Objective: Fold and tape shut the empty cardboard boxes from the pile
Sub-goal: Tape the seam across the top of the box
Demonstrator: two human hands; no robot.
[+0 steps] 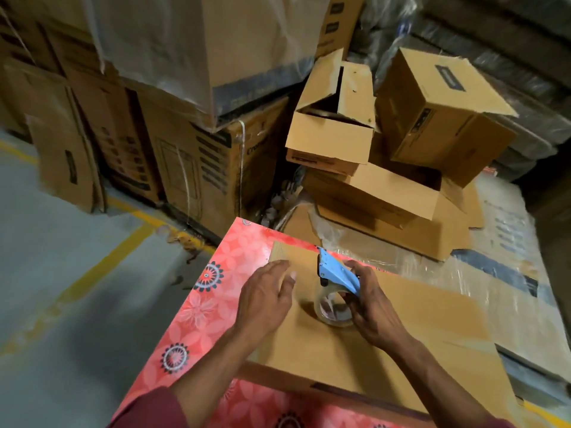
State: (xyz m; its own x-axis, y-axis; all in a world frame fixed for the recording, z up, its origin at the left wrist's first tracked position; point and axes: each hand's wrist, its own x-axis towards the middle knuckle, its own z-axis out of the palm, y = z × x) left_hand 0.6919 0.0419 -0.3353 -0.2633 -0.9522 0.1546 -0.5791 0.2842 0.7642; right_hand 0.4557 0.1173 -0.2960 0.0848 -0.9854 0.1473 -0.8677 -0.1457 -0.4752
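Your cardboard box [386,344] lies closed on the counter [210,304], which wears a red floral cover. Your left hand [265,299] rests flat on the box top near its left edge, fingers straight and slightly spread. Your right hand [372,307] curls round the blue tape dispenser [336,274], whose clear roll [332,310] sits on the box top just beside your left hand. The box reaches the counter's far edge and overhangs on the right. Bare cover shows left of the box and along the near edge. Beyond the counter, the pile of empty boxes [401,143] stands on flattened cardboard; grey floor [77,273] with yellow lines lies open to your left.
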